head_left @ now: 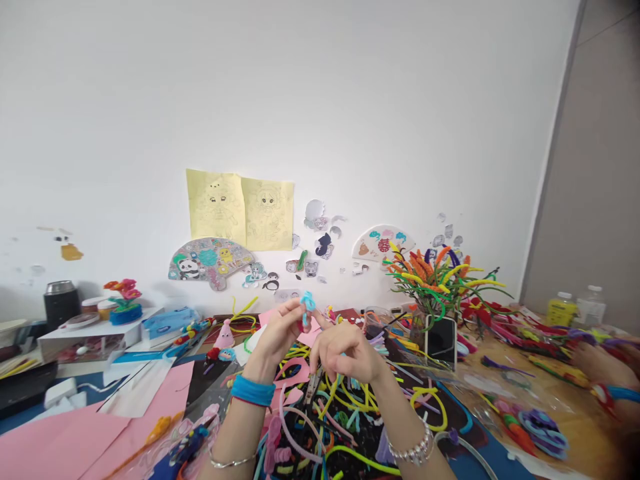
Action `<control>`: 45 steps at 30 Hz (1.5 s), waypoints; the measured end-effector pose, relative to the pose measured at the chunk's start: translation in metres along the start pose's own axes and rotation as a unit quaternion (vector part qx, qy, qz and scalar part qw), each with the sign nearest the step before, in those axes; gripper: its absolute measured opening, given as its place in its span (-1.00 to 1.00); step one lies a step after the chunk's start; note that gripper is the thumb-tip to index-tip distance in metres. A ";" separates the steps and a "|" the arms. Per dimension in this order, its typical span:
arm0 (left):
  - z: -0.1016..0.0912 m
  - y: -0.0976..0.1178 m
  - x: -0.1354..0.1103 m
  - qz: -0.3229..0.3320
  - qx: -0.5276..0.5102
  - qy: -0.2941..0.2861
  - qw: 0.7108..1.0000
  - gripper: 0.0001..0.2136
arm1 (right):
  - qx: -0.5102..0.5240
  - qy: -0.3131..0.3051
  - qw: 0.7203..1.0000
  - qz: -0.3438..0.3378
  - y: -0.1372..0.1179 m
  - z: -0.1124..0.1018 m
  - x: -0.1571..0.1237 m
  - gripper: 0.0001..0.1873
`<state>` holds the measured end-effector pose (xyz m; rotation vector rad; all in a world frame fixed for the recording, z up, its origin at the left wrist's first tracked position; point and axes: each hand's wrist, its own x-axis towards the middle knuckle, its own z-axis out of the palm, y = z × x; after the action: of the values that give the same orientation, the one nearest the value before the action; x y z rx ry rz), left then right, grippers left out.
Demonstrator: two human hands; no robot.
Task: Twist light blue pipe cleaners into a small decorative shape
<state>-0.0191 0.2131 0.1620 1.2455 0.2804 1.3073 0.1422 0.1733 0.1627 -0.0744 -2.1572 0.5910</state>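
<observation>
My left hand (280, 335) is raised over the middle of the cluttered table, its fingertips pinching a small twisted light-blue pipe cleaner piece (307, 301). Close beside it on the right is my right hand (346, 350), with its fingers curled inward. A speck of light blue shows by those fingers, but I cannot make out what they hold. Beneath both hands lies a pair of scissors (313, 385), partly covered, among loose yellow pipe cleaners (367, 399). A pale pink headband-like hoop (286, 427) rests nearer to me.
Pink paper sheets (60, 433) spread across the left, near a black thermos (61, 303). On the right stand a bunch of pipe cleaner flowers (440, 273) and a phone (441, 341). Another person's hand (595, 363) reaches in at the far right.
</observation>
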 end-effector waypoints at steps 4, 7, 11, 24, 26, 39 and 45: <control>-0.003 0.009 0.001 0.041 -0.004 0.069 0.997 -0.77 | 0.026 0.127 0.989 0.070 0.004 -0.003 0.004 -0.65; 0.000 0.008 0.001 0.045 0.048 0.112 0.992 -0.76 | 0.025 0.260 0.955 0.140 0.012 0.001 0.011 -0.85; 0.006 -0.001 0.002 0.059 0.100 0.139 0.983 -0.80 | -0.006 0.323 0.929 0.183 0.021 0.008 0.015 -0.76; 0.002 0.002 0.001 0.008 0.137 0.074 0.988 -0.78 | -0.028 0.359 0.911 0.200 0.024 0.003 0.010 -0.79; 0.002 0.002 0.001 0.008 0.138 0.078 0.987 -0.78 | -0.023 0.353 0.913 0.204 0.024 0.003 0.011 -0.79; 0.010 -0.002 0.002 0.036 0.166 0.064 0.983 -0.84 | 0.052 0.343 0.917 0.198 0.031 -0.001 0.009 -0.81; 0.015 -0.006 0.002 0.038 0.158 0.056 0.985 -0.86 | 0.104 0.370 0.898 0.214 0.041 -0.003 0.008 -0.75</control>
<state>-0.0036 0.2078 0.1636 1.4612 0.5419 1.4395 0.1331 0.2128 0.1523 -0.5757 -1.3229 0.8715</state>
